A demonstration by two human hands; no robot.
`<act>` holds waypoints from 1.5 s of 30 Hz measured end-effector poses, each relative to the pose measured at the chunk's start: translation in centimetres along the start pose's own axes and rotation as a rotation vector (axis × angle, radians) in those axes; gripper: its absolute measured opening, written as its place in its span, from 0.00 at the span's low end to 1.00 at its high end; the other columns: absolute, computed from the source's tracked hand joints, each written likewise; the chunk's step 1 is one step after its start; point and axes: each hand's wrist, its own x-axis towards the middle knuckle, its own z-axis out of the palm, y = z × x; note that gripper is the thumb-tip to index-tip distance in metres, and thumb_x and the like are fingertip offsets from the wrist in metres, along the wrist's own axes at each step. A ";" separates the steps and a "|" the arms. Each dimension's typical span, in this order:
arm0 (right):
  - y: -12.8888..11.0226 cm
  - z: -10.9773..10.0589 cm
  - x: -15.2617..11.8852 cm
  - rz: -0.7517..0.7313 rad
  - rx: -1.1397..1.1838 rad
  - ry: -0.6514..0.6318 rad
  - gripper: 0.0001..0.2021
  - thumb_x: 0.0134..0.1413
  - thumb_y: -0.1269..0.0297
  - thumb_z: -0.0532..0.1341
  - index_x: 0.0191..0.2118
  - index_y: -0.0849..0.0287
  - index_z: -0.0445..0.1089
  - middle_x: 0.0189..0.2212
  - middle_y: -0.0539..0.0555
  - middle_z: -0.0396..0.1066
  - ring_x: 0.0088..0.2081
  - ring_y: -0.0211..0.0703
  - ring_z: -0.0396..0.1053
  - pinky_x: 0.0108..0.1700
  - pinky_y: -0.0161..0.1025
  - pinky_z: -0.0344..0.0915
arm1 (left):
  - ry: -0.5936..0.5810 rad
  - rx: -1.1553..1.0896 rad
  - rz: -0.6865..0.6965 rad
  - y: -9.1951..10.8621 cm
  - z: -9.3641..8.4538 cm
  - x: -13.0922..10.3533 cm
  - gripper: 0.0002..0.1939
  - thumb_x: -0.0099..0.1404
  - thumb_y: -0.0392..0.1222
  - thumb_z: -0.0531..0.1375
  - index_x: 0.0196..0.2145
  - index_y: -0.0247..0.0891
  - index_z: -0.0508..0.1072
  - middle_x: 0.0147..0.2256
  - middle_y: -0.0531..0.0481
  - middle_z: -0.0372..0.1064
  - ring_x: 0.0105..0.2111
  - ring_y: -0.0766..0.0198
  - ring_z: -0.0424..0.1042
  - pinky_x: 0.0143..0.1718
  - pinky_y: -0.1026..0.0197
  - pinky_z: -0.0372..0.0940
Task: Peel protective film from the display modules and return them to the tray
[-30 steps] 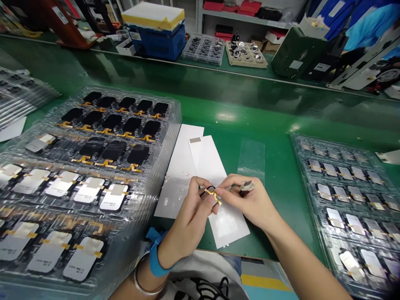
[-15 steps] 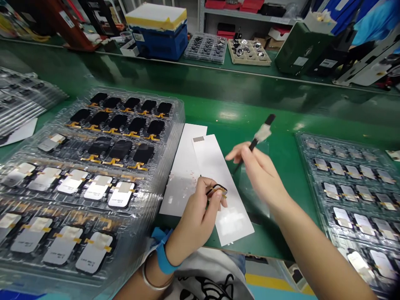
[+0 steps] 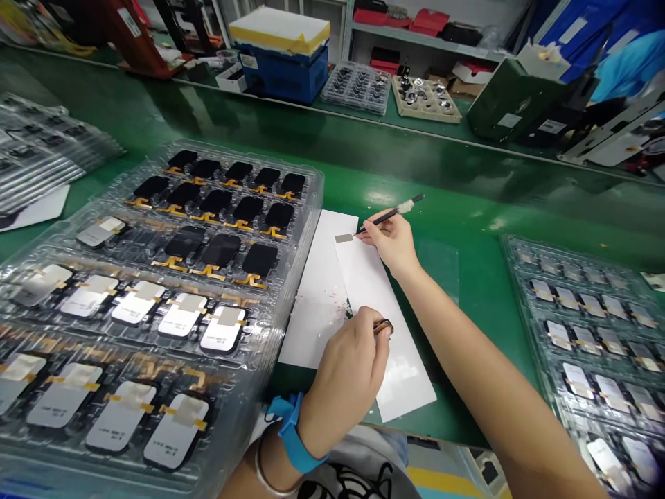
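Note:
My right hand (image 3: pixel 392 242) is closed on a slim black pen-like tool (image 3: pixel 387 216) with pale wrapping near its rear end. The tool's tip is at a small grey rectangle (image 3: pixel 343 238) on the top end of a white strip (image 3: pixel 379 291); whether it touches cannot be made out. My left hand (image 3: pixel 356 357) pinches a small dark-edged part (image 3: pixel 383 326) above the strip's middle. Most of that part is hidden by the fingers. Under the strip's left side lies a white sheet (image 3: pixel 312 319) with tiny reddish bits on it.
A stack of clear trays (image 3: pixel 312 187) with black and silver screen parts stands at the left. Another clear tray (image 3: pixel 512 267) of silver parts is at the right. A raised shelf behind holds a blue box (image 3: pixel 285 73), a beige tray (image 3: pixel 426 111) and a green box (image 3: pixel 512 100).
My right hand has moved left and forward, bringing the tool's tip to the grey rectangle. My left hand has turned, and its part is now seen more edge-on. The camera view has shifted slightly.

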 end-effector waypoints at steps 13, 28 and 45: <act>-3.1 -1.2 -3.0 -0.083 0.090 -0.120 0.19 0.46 0.50 0.71 0.34 0.56 0.66 0.31 0.52 0.75 0.37 0.44 0.77 0.45 0.43 0.76 | 0.028 -0.014 0.028 0.1 -0.2 0.1 0.04 0.75 0.38 0.48 0.41 0.41 0.61 0.35 0.50 0.69 0.35 0.58 0.71 0.34 0.58 0.63; -0.8 -2.8 -3.9 -0.140 0.023 -0.086 0.21 0.47 0.47 0.70 0.34 0.56 0.63 0.30 0.50 0.72 0.37 0.46 0.77 0.45 0.46 0.73 | 0.058 0.106 0.049 -0.1 0.0 0.4 0.03 0.75 0.39 0.48 0.39 0.42 0.58 0.35 0.50 0.73 0.33 0.57 0.74 0.31 0.60 0.59; -4.7 -7.2 -13.9 -0.021 0.078 0.073 0.15 0.52 0.56 0.70 0.34 0.58 0.66 0.29 0.52 0.76 0.27 0.38 0.74 0.25 0.31 0.70 | 0.157 -0.427 -0.054 0.2 -0.3 0.0 0.04 0.76 0.43 0.49 0.42 0.42 0.58 0.34 0.50 0.74 0.30 0.64 0.72 0.34 0.61 0.64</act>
